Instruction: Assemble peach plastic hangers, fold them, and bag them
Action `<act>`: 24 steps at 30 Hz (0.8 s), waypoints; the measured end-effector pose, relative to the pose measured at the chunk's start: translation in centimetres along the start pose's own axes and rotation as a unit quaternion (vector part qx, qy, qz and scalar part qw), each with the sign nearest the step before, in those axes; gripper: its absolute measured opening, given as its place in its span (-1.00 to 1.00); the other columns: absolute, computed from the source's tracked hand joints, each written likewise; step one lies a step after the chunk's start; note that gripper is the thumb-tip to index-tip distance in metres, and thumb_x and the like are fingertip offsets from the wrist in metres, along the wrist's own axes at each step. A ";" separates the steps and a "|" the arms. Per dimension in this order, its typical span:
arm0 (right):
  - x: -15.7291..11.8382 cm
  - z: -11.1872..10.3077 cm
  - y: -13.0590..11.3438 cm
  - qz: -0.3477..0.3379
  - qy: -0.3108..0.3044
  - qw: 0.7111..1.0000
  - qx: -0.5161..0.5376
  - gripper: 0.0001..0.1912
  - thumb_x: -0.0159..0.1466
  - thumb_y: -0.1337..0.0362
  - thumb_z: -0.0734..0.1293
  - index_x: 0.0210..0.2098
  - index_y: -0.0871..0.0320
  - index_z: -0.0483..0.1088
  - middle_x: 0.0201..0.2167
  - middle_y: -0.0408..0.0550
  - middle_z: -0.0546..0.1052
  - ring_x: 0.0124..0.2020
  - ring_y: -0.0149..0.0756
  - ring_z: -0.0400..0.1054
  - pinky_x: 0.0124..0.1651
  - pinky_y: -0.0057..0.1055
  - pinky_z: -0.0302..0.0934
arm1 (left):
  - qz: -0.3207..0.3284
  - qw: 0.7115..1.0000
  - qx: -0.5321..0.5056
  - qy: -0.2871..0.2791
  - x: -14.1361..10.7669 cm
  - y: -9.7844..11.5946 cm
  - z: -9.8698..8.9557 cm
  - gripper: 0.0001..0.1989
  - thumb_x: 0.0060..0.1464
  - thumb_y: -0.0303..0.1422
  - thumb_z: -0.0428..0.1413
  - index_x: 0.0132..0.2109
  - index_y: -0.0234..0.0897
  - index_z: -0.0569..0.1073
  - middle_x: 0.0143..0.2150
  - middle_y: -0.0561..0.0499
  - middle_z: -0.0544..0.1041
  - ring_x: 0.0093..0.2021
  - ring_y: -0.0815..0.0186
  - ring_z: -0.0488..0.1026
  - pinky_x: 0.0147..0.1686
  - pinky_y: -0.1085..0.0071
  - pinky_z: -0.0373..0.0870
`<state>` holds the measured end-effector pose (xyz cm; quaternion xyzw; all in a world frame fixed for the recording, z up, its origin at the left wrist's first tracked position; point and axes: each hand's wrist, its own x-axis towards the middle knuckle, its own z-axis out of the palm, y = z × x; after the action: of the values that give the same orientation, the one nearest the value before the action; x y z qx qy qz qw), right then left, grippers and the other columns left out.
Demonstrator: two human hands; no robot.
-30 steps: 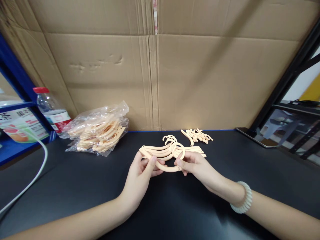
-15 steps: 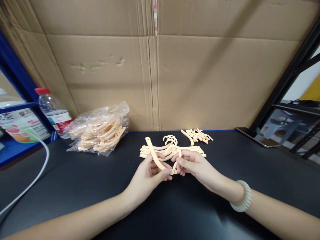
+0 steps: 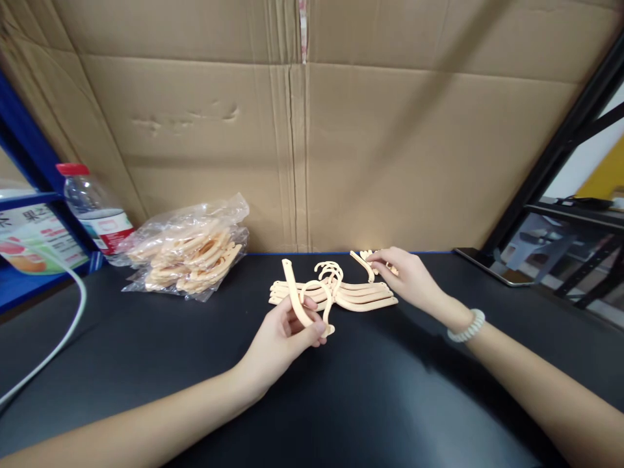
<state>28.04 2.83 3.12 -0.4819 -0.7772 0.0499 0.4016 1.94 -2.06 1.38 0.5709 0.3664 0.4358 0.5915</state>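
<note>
My left hand is closed on a partly assembled peach-coloured plastic hanger: one curved arm piece joined at its lower end to a hook. The arm slants up to the left, and the hook curls up beside it. My right hand is over a small pile of loose hanger pieces at the back of the table, its fingers stretched out and apart above them. That hand hides part of the pile. Between the two hands lies a row of assembled hangers, their hooks pointing away from me.
A clear plastic bag full of peach hanger parts lies at left, beside a red-capped bottle. A white cable crosses the black table. A phone-like flat device lies at the right back, before a cardboard wall.
My right hand has let go of the hook piece and moved back and right to the pile of loose pieces. My left hand keeps hold of the joined arm and hook.
</note>
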 end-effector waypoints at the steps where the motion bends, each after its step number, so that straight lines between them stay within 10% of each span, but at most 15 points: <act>1: 0.3 -0.5 1.1 -0.040 -0.022 0.996 -0.077 -0.78 0.34 0.29 0.20 -0.23 0.14 0.50 -0.34 0.06 0.52 -0.24 -0.12 0.34 -0.15 -0.16 0.23 | 0.000 1.000 -0.001 0.001 0.0 0.0 0.0 -0.68 -0.03 -0.32 0.29 -0.21 -0.26 0.31 -0.42 0.12 0.46 -0.42 0.38 0.47 -0.38 0.44 0.41; 10: 0.8 0.2 5.7 -0.146 -0.148 0.960 -0.189 -0.62 0.26 0.57 0.15 -0.16 0.16 0.53 -0.16 0.10 0.48 -0.13 -0.16 0.28 -0.07 -0.20 0.26 | -0.008 1.000 -0.005 0.013 0.1 0.0 -0.1 -0.66 -0.05 -0.31 0.30 -0.20 -0.27 0.32 -0.42 0.13 0.46 -0.41 0.37 0.48 -0.37 0.44 0.42; 24: 0.8 0.7 4.7 -0.083 -0.051 0.992 -0.075 -0.74 0.36 0.37 0.08 -0.23 0.11 0.39 -0.15 0.06 0.39 -0.14 -0.21 0.29 -0.10 -0.23 0.23 | -0.003 1.000 -0.004 0.023 0.1 0.0 0.1 -0.66 -0.07 -0.29 0.31 -0.21 -0.27 0.35 -0.43 0.11 0.47 -0.43 0.35 0.48 -0.40 0.42 0.41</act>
<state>30.71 6.24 0.92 -0.4412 -0.8356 -0.0176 0.3268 2.03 -1.97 1.41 0.5575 0.3797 0.4482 0.5866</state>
